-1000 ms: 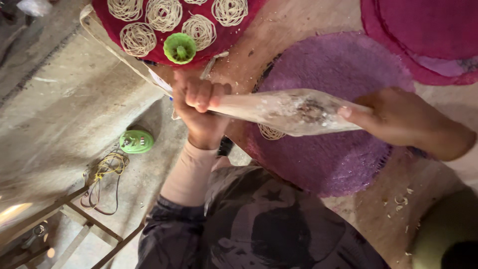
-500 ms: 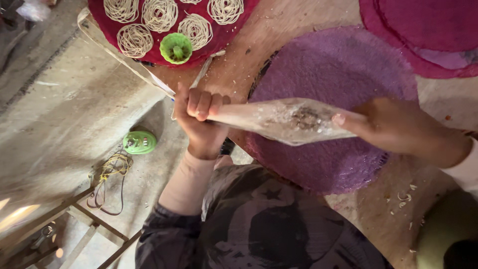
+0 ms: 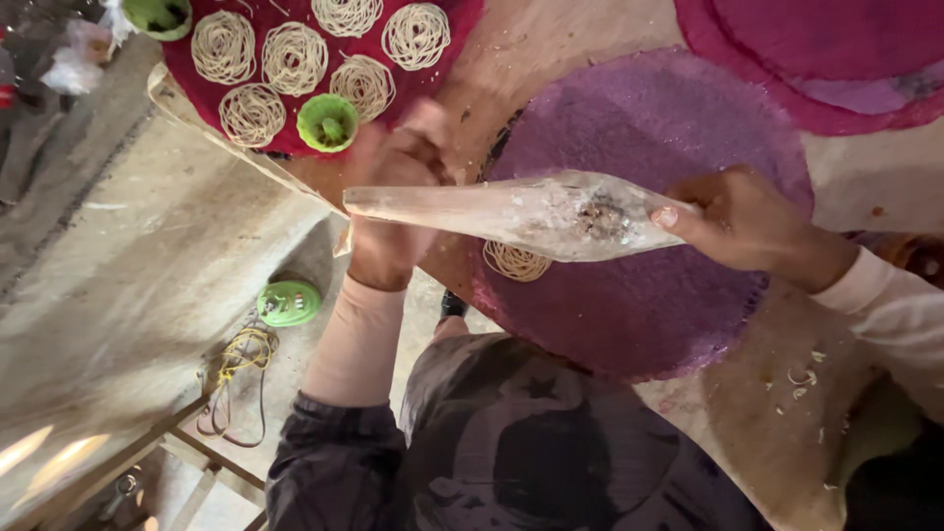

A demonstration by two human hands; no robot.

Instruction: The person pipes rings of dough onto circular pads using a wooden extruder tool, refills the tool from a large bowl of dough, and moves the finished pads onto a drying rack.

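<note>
Piping bag (image 3: 511, 208), a clear plastic cone with pale dough and a dark clump inside, is held level just above the round purple mat (image 3: 688, 128) near the desk's (image 3: 551, 39) left edge. The left hand (image 3: 393, 197) is at the thin end. It's blurred, but the fingers look curled shut around the tip. The right hand (image 3: 747, 221) has the fat end, fingers wrapped over it and thumb pressed on top.

Right under the bag there's one small noodle coil (image 3: 516, 261) on the purple mat, otherwise that mat is bare. My guess is they're at the start of filling it with coils. The next one would need the bag shifted to a bare patch beside the first, then a steady squeeze while circling.

Further out, a red mat (image 3: 182, 74) at the desk's far-left corner carries six finished coils (image 3: 295, 57) plus a small green cup (image 3: 327, 122). Down on the floor there's a green round gadget (image 3: 289, 303) and a yellow cord (image 3: 241, 359).
</note>
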